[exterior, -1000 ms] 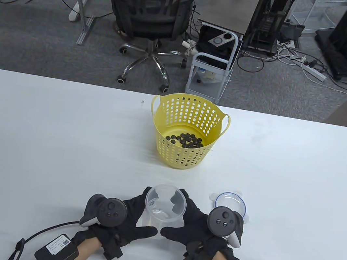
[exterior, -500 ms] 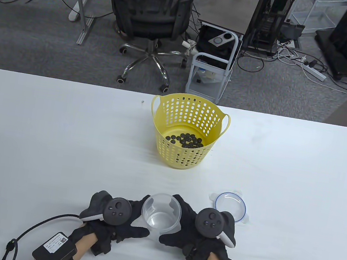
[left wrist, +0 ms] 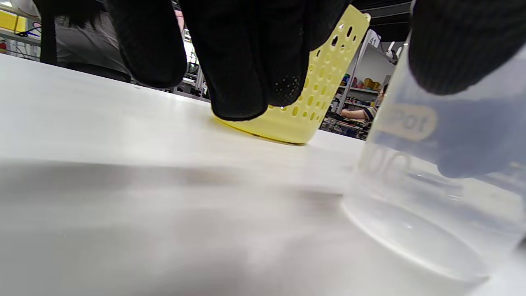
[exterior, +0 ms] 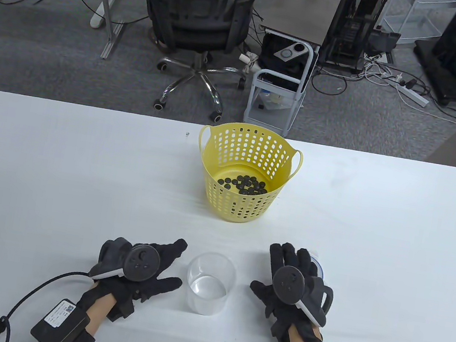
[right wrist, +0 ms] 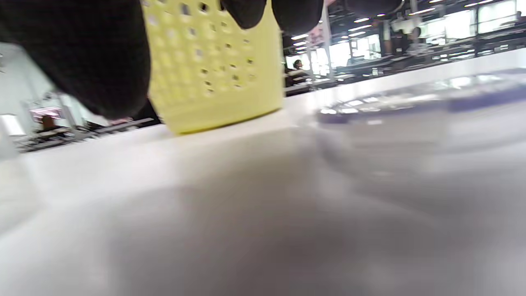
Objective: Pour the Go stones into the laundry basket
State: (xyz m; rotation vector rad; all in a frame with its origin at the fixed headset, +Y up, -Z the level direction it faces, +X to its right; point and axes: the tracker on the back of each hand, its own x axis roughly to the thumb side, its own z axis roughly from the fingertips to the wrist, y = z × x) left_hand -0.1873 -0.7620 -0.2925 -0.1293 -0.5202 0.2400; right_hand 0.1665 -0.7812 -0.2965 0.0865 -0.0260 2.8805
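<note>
A yellow perforated laundry basket stands upright at the table's middle back, with several black Go stones on its floor. It also shows in the left wrist view and the right wrist view. An empty clear plastic container stands upright on the table near the front edge, seen close in the left wrist view. My left hand lies open just left of it, not touching. My right hand lies open to its right, over the container's blue-rimmed lid.
The white table carries only these things plus a tiny object near the back edge. Glove cables trail off the front edge. An office chair and a cart stand beyond the table.
Both hands set the clear container down on the table, let go of it and moved apart. The right hand now covers most of the lid.
</note>
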